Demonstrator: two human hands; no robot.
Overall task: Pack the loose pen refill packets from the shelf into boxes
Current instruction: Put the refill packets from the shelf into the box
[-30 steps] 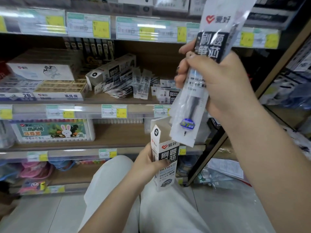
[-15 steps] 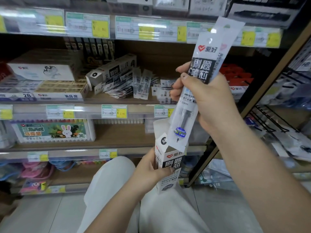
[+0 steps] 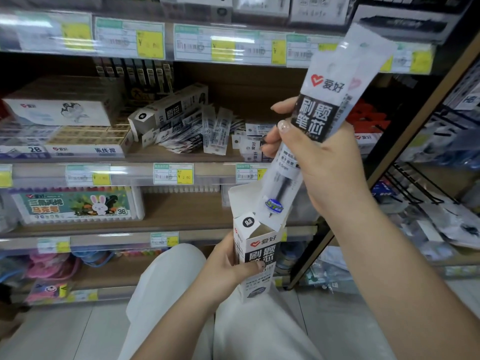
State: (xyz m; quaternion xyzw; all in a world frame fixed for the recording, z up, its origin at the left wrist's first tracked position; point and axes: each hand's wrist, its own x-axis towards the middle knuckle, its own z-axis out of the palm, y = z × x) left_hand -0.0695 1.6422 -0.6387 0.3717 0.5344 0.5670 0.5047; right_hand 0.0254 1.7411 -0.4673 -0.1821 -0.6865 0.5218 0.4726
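Refill packet [image 3: 306,141] tilted over box [image 3: 255,253]

Refill packet [image 3: 315,120]: glossy clear plastic, printed paper insert. Box [image 3: 257,252]: matt white card, smooth. Shelf [image 3: 181,214]: wood-look board, smooth; clear shiny plastic label strips [image 3: 130,175] on edge. Far-right rack [image 3: 413,183]: black metal wire.
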